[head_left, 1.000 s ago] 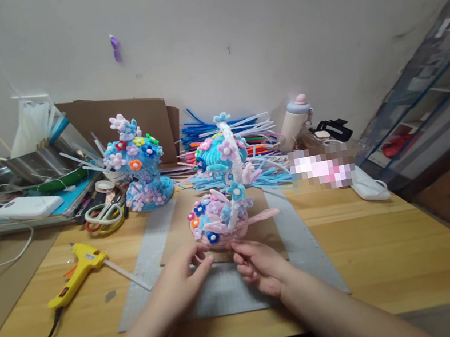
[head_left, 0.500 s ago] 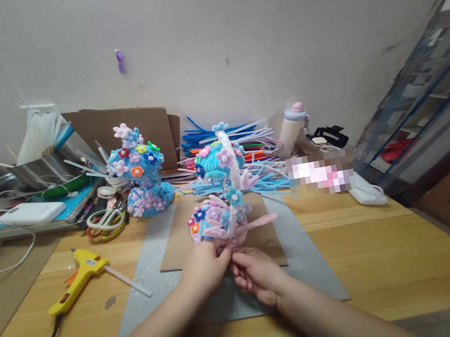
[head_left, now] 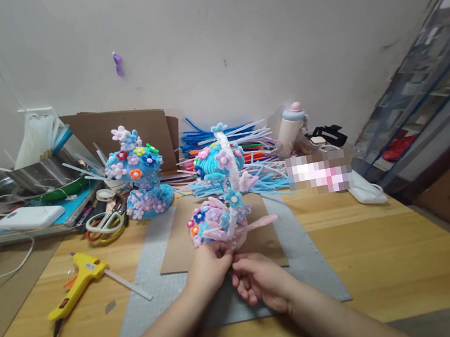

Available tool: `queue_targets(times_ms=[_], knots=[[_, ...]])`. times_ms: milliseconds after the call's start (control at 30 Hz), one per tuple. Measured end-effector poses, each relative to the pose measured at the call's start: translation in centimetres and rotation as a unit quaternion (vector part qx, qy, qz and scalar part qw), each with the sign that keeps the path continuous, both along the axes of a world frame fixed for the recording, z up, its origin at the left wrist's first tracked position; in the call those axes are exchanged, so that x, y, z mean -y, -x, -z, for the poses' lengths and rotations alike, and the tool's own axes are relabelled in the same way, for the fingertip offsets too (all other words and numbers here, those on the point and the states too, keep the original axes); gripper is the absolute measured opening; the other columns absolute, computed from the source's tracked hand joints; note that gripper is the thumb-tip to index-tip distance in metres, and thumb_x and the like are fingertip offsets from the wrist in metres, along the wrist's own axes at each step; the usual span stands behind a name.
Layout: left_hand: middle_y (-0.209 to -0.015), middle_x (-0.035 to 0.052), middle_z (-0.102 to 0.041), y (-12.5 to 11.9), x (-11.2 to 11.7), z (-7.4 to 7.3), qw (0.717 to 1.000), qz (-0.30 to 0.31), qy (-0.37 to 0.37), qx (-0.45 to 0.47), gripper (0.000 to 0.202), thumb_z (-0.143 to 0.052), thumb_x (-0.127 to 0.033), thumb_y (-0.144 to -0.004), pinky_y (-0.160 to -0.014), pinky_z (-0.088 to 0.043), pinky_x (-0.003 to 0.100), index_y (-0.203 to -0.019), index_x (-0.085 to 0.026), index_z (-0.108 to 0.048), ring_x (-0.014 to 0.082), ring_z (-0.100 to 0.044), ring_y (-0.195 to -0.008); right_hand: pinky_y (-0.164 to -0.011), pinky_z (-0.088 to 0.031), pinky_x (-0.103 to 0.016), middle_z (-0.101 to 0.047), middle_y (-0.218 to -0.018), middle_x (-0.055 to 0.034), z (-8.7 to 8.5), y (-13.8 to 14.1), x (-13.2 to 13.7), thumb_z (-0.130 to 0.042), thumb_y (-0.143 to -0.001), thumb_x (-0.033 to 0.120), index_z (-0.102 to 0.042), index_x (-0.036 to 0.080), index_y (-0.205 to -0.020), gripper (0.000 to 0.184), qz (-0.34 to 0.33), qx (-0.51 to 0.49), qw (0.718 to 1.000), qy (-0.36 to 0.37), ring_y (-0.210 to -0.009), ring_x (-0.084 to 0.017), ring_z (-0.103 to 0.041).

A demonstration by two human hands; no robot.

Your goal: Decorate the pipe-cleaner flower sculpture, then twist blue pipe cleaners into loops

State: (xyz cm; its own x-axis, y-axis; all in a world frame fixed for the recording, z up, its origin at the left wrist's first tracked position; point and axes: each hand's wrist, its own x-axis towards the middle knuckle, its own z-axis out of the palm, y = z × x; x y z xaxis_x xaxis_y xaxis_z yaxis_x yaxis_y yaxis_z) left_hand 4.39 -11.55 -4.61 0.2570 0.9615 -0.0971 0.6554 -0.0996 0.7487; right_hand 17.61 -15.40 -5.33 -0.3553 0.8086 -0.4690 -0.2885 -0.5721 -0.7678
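Note:
A small pink pipe-cleaner basket (head_left: 221, 222) covered in little coloured flowers, with a white arched handle, sits on a brown cardboard sheet (head_left: 182, 246). My left hand (head_left: 207, 267) grips its front lower edge, fingers closed against it. My right hand (head_left: 259, 281) is just to the right and below, fingers curled in a pinch at the basket's base. What the right fingers pinch is hidden. A pink looped strand sticks out to the right of the basket.
A grey mat (head_left: 312, 269) lies under the cardboard on the wooden table. A yellow glue gun (head_left: 77, 280) lies at left, scissors (head_left: 104, 223) behind it. A blue flowered ornament (head_left: 139, 175), a pile of pipe cleaners (head_left: 243, 148), a bottle (head_left: 293, 127) and a face mask (head_left: 366, 194) stand at the back.
Both hands have closed in on the basket's front base. The left hand went from open beside it to gripping it, and the basket shifted slightly toward me.

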Motion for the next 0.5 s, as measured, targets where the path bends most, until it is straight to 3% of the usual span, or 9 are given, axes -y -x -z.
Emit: queue_targets(times_ms=[67,167,267,333,400,500], knots=[[-0.066,0.0014,-0.066,-0.1,0.2,0.0,1.0,-0.003,-0.015,-0.016,0.024,-0.047,-0.031,-0.081,-0.052,-0.034,0.023,-0.074,-0.017,-0.065,0.0142,-0.057,-0.06,-0.028,-0.028,-0.016,-0.056,-0.053,0.0044,0.2,-1.0,-0.2,-0.054,-0.07,0.035,-0.049,0.017,-0.088,0.025,-0.001,0.026,0.999,-0.02,-0.033,-0.009,-0.047],[-0.066,0.002,-0.065,-0.4,0.7,0.0,0.998,-0.007,-0.039,-0.047,0.022,-0.047,-0.03,-0.082,-0.053,-0.032,0.024,-0.077,-0.018,-0.065,0.0145,-0.056,-0.061,-0.029,-0.028,-0.018,-0.055,-0.053,0.0059,0.4,-2.4,-0.8,-0.049,-0.076,0.036,-0.05,0.019,-0.096,0.026,0.054,0.167,0.978,-0.111,-0.031,-0.01,-0.047],[-0.07,0.003,-0.065,-0.7,1.2,-0.2,0.995,-0.01,-0.061,-0.081,0.02,-0.048,-0.03,-0.082,-0.054,-0.031,0.025,-0.082,-0.019,-0.064,0.0157,-0.056,-0.062,-0.051,-0.047,-0.026,-0.067,-0.076,-0.0017,0.2,-3.1,-1.2,-0.045,-0.08,0.028,-0.06,0.022,-0.101,0.026,0.049,0.325,0.903,-0.277,-0.058,-0.015,-0.063],[-0.072,0.0031,-0.066,-1.0,1.4,-0.3,0.992,-0.007,-0.072,-0.1,0.019,-0.048,-0.031,-0.081,-0.055,-0.031,0.025,-0.084,-0.021,-0.065,0.0166,-0.057,-0.064,-0.076,-0.048,-0.031,-0.069,-0.099,-0.0042,0.0,-3.5,-1.3,-0.045,-0.08,0.022,-0.063,0.025,-0.105,0.031,0.016,0.4,0.845,-0.355,-0.088,-0.019,-0.064],[-0.075,0.0031,-0.067,-1.2,1.4,-0.3,0.99,-0.002,-0.079,-0.118,0.02,-0.048,-0.032,-0.082,-0.056,-0.031,0.026,-0.087,-0.023,-0.065,0.0177,-0.058,-0.066,-0.085,-0.044,-0.034,-0.067,-0.107,-0.0048,-0.2,-3.7,-1.3,-0.045,-0.081,0.021,-0.063,0.027,-0.112,0.036,-0.009,0.462,0.809,-0.362,-0.099,-0.022,-0.061],[-0.079,0.0032,-0.069,-1.5,1.5,-0.3,0.986,0.005,-0.088,-0.141,0.022,-0.046,-0.033,-0.082,-0.056,-0.031,0.026,-0.089,-0.025,-0.065,0.0192,-0.06,-0.07,-0.077,-0.045,-0.036,-0.068,-0.105,-0.0057,-0.3,-3.8,-1.2,-0.044,-0.083,0.026,-0.059,0.031,-0.119,0.039,-0.03,0.535,0.78,-0.324,-0.094,-0.025,-0.063]])
